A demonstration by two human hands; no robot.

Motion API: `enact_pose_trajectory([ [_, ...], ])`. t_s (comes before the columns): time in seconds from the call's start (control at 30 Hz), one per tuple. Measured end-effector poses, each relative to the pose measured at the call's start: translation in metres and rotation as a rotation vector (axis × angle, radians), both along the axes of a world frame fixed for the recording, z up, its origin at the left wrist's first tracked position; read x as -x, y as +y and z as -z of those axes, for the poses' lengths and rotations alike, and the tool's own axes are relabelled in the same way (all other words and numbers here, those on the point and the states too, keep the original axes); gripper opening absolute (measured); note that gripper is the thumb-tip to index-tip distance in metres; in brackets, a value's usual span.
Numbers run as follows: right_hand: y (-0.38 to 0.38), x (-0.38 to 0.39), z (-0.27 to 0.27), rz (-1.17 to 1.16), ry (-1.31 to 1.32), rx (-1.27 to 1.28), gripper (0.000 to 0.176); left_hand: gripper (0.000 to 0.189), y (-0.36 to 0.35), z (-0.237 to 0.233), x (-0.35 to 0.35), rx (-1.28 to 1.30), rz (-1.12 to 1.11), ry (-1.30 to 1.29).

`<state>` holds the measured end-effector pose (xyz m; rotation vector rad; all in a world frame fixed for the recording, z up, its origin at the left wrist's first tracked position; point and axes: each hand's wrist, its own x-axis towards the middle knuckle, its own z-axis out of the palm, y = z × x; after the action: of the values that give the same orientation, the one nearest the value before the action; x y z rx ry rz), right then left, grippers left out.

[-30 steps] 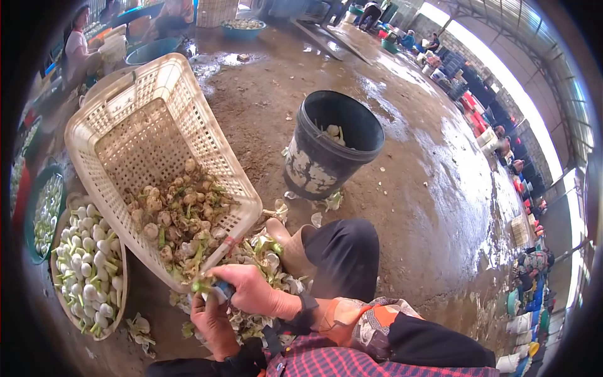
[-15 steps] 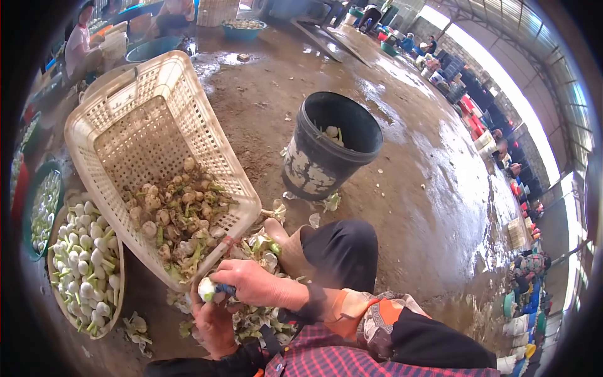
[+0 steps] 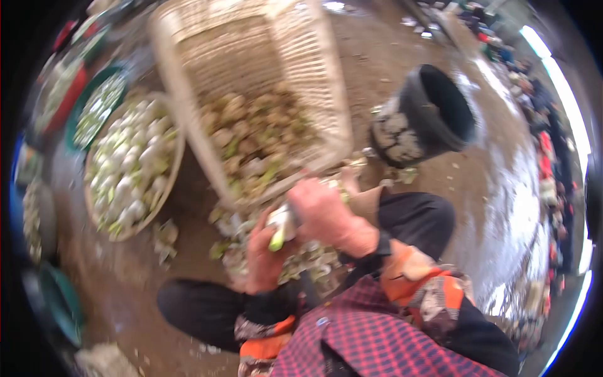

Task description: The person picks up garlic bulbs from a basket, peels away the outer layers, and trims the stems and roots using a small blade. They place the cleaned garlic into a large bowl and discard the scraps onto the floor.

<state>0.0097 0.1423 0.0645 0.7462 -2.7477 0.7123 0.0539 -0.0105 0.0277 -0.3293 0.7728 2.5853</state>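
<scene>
A white garlic bulb with a short green stem (image 3: 277, 234) is in my left hand (image 3: 262, 262), whose fingers curl round it. Closed beside the bulb is my right hand (image 3: 326, 215). A greyish piece shows at its fingers, too blurred to name. Just beyond my hands stands a pale plastic basket (image 3: 342, 103), holding soiled, untrimmed garlic bulbs (image 3: 251, 135). Peeled skins and leaf scraps (image 3: 308, 261) lie on the ground under my hands. To the left, a round shallow basket (image 3: 178, 164) is heaped with cleaned white bulbs (image 3: 129, 166).
A dark bucket (image 3: 402, 122) with flaking white patches stands beyond my right knee. Green basins (image 3: 70, 135) and a red one (image 3: 68, 100) line the left side. The wet brown floor (image 3: 483, 207) stretches right towards blurred people and containers.
The view has swung down and left, so the baskets and bucket appear further right. The bulb has turned, its green end now pointing towards me. Both hands remain at the bulb.
</scene>
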Motion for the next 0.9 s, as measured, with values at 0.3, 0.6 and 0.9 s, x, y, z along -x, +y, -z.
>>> enact_pose_trajectory([
  [0.3, 0.031, 0.044, 0.039, 0.265, -0.227, -0.386, 0.011, 0.068, 0.002, -0.014, -0.001, 0.102, 0.122, 0.189],
  [0.6, 0.050, 0.108, 0.043, 0.165, -0.725, -0.321, 0.022, 0.039, -0.001, 0.025, 0.011, 0.049, -0.130, -0.093],
  [0.9, 0.054, 0.179, 0.183, 0.478, -0.300, -0.452, 0.016, 0.032, -0.001, 0.046, 0.031, 0.053, -0.278, -0.183],
])
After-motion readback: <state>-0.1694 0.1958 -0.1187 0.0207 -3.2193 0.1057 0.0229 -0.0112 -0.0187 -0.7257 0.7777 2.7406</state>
